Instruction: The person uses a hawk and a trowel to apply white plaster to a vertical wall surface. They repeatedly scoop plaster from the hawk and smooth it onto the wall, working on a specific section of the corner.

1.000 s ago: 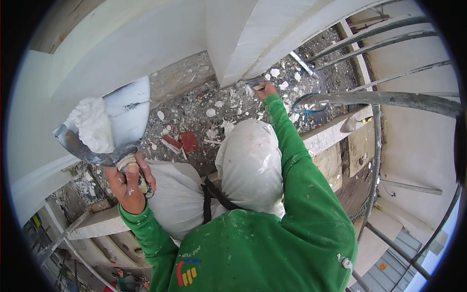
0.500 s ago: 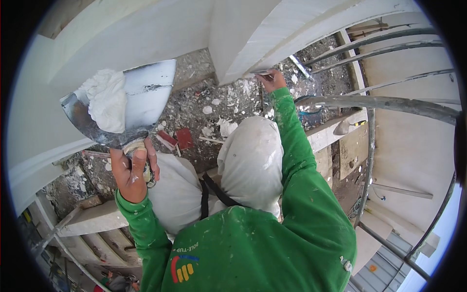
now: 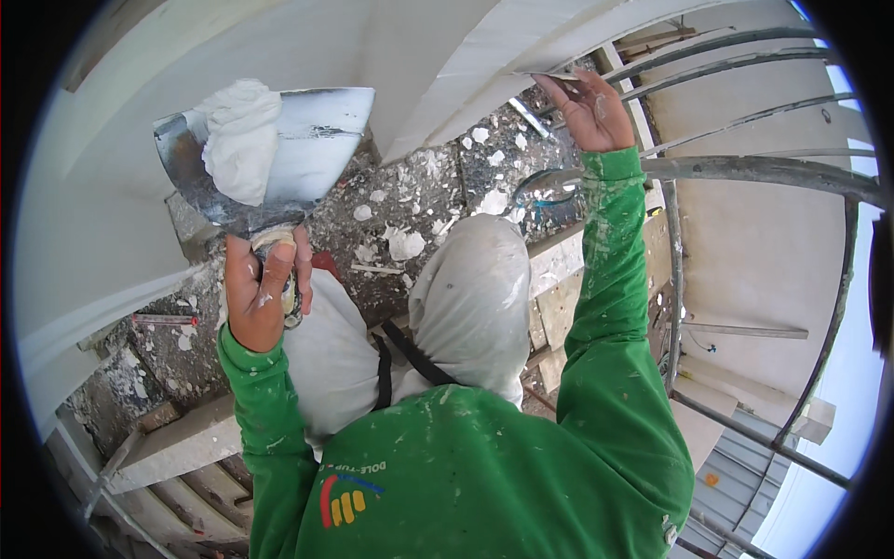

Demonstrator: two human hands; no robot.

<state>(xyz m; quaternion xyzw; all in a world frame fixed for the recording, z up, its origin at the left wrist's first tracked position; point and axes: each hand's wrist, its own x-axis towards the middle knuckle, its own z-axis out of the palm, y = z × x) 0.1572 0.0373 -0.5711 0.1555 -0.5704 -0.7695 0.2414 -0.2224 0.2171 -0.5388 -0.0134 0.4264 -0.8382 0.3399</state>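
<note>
Floor [image 3: 386,291]: strewn with white scraps [image 3: 405,245]
Left hand [image 3: 258,300]: gripping wide trowel [image 3: 321,130], white paste [image 3: 242,144] on it
Right hand [image 3: 598,114]: pinching thin scraper [image 3: 551,74] at pillar [image 3: 456,93] edge

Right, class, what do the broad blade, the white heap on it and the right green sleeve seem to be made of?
Broad blade: probably metal, smooth; it shows a pale sheen and dark scuffs.
White heap: likely plaster or filler paste, matt; it holds soft folds.
Right green sleeve: apparently fabric, matt; it creases and carries pale specks.
</note>
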